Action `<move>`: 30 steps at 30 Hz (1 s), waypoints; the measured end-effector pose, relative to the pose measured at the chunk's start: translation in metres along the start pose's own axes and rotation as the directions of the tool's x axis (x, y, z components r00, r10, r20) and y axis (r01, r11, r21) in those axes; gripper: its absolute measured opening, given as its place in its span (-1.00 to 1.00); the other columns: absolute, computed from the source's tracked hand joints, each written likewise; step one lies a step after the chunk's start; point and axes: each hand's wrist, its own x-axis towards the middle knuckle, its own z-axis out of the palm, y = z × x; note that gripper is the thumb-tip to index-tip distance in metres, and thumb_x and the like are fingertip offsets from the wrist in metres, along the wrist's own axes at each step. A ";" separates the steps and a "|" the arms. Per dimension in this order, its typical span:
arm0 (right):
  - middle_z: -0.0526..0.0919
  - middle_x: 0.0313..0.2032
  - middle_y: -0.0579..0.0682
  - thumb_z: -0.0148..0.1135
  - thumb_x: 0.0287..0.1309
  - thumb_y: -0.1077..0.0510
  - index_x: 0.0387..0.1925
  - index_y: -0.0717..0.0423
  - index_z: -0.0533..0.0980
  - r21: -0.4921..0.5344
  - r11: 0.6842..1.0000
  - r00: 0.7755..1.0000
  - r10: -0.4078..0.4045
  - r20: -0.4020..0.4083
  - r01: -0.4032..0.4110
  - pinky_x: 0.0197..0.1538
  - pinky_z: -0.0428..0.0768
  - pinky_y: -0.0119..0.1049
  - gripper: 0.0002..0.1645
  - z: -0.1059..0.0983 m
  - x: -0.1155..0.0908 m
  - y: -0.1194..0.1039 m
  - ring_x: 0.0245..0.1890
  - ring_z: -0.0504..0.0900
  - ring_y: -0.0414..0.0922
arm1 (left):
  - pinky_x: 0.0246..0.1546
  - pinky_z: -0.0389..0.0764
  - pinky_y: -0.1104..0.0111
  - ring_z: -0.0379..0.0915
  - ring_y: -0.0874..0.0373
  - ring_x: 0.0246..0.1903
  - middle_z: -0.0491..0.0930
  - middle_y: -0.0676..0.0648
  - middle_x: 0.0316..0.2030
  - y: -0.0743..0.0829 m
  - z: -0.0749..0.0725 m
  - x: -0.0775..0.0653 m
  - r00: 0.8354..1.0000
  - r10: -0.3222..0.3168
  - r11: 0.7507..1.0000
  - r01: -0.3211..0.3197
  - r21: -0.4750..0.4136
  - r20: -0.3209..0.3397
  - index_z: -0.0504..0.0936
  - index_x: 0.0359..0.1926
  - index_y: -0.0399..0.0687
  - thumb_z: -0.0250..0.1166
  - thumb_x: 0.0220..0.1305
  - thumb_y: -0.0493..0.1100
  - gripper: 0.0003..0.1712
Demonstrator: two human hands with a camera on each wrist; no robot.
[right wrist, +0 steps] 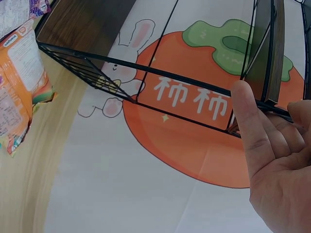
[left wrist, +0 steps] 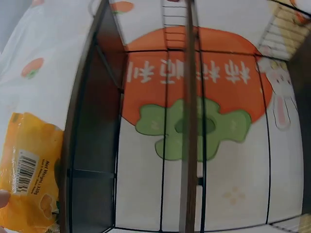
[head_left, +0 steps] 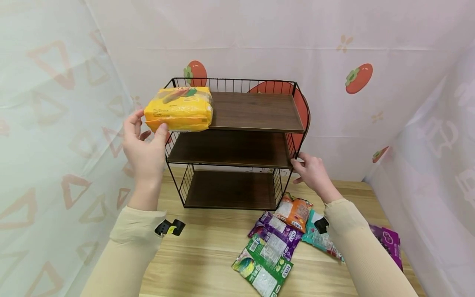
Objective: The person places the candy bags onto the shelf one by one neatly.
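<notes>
My left hand (head_left: 145, 152) pinches a yellow snack pack (head_left: 179, 109) by its left end, thumb in front and fingers behind. The pack is at the top-left corner of a black wire rack (head_left: 256, 109) with three dark wooden shelves. In the left wrist view, the pack (left wrist: 31, 177) shows its barcode beside the shelf edge, with only a fingertip in sight. At the middle shelf's right end, my right hand (head_left: 313, 173) grips the rack's frame. The right wrist view shows its thumb in front of the wire and the other fingers (right wrist: 279, 138) curled behind.
Right of the rack's foot lie an orange bag (head_left: 293, 210), a purple bag (head_left: 276, 233), a green bag (head_left: 263, 264) and a teal bag (head_left: 320, 235). Another purple bag (head_left: 387, 245) is partly behind my right sleeve. A printed curtain (head_left: 334, 103) hangs close behind the rack.
</notes>
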 end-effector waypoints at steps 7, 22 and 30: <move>0.52 0.24 0.43 -0.01 0.57 0.04 0.06 0.29 0.46 0.001 1.000 1.000 -0.003 -0.002 0.003 -0.04 0.71 0.10 -0.63 0.000 0.000 0.000 -0.41 0.82 0.01 | 0.28 0.21 0.30 -0.09 0.14 0.37 0.22 -0.10 0.38 0.000 0.002 -0.012 0.942 0.332 0.905 -0.333 0.265 0.050 0.43 0.35 -0.08 0.38 0.25 -0.34 -0.35; 0.52 0.24 0.43 -0.01 0.57 0.02 0.11 0.30 0.45 -0.006 1.000 1.000 -0.011 -0.003 0.011 0.03 0.67 0.15 -0.58 -0.001 0.000 0.000 -0.44 0.81 -0.01 | 0.26 0.27 -0.05 0.12 -0.32 0.31 0.44 -0.32 0.22 -0.007 0.013 -0.025 0.675 0.655 0.574 -0.737 0.358 0.339 0.67 0.16 -0.13 0.23 0.34 -0.29 -0.62; 0.52 0.24 0.43 -0.01 0.57 0.02 0.11 0.31 0.45 -0.006 1.000 1.000 -0.008 -0.003 0.008 0.00 0.68 0.14 -0.59 -0.001 0.000 0.000 -0.43 0.81 0.00 | 0.40 0.14 -0.08 0.11 -0.34 0.34 0.41 -0.34 0.27 -0.013 0.015 -0.024 0.645 0.655 0.519 -0.763 0.385 0.395 0.61 0.25 -0.13 0.22 0.35 -0.27 -0.55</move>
